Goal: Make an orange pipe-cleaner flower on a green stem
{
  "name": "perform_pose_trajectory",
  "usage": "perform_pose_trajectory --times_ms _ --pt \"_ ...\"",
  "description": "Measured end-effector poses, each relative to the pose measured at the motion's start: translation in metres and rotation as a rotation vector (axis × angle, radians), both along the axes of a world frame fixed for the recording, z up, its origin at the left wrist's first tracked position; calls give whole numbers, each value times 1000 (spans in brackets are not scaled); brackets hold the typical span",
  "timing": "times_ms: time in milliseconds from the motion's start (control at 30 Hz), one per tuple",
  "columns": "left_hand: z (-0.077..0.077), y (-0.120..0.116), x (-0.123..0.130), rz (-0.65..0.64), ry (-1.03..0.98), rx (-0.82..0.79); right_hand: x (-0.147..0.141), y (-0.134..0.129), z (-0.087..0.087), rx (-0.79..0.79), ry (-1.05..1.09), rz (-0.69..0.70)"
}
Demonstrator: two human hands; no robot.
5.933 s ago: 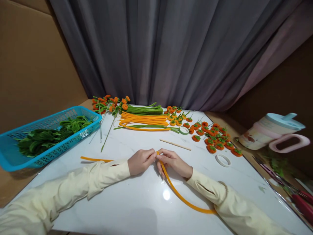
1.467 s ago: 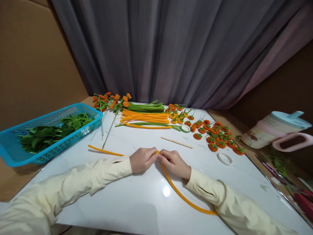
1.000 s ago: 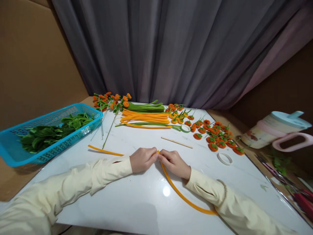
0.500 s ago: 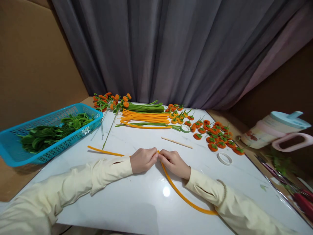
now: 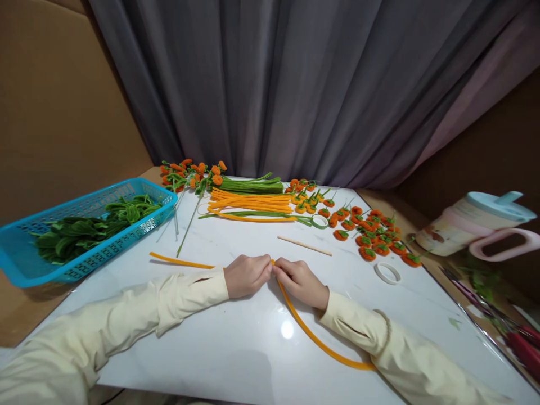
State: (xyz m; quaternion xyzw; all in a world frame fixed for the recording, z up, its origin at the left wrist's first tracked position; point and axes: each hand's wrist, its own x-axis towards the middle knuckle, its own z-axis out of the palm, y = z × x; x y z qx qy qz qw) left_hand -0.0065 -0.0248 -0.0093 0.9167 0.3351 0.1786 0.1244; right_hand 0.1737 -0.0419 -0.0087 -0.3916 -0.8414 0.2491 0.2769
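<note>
Orange pipe cleaners (image 5: 314,333) run between my two hands, which meet above the middle of the white table. My left hand (image 5: 248,275) is closed, with one orange length coming out past its wrist to the left. Fingers pinched, my right hand (image 5: 301,281) holds the orange strand close to the left fingertips; from there it curves down to the right and passes under the right sleeve. Whether it is one piece or two twisted together is hidden by the fingers. Beyond the hands lie a wooden stick (image 5: 304,245) and a bundle of orange pipe cleaners (image 5: 253,199).
At left stands a blue basket (image 5: 113,244) with green fuzzy leaves. Green pipe cleaners (image 5: 253,184) lie at the back. Several small orange persimmon-like pieces (image 5: 367,225) spread on the right, near a white tape roll (image 5: 387,273). A tumbler (image 5: 476,222) and red-handled pliers (image 5: 523,351) are far right.
Almost nothing differs. The free left end of the orange pipe cleaner has shifted very slightly left; both hands keep their place and grip.
</note>
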Motion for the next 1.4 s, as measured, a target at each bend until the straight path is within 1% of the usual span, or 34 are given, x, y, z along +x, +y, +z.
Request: perform_pose_trajectory --times_ms 167,400,667,833,1033,1400 --pt "-1 1 -1 -15 -4 1 0 0 2 0 10 3" --pt "3 -1 -1 -13 -2 -6 -1 0 1 -9 9 -1" --pt "-2 1 0 -15 -10 55 -1 0 1 -14 4 1" --pt "-1 1 0 -12 -7 62 0 0 0 -18 -3 1" --pt "1 1 -1 -28 -36 46 0 0 -1 -11 -9 7" --pt "0 2 -2 -46 -113 9 0 -1 -1 -5 -7 12"
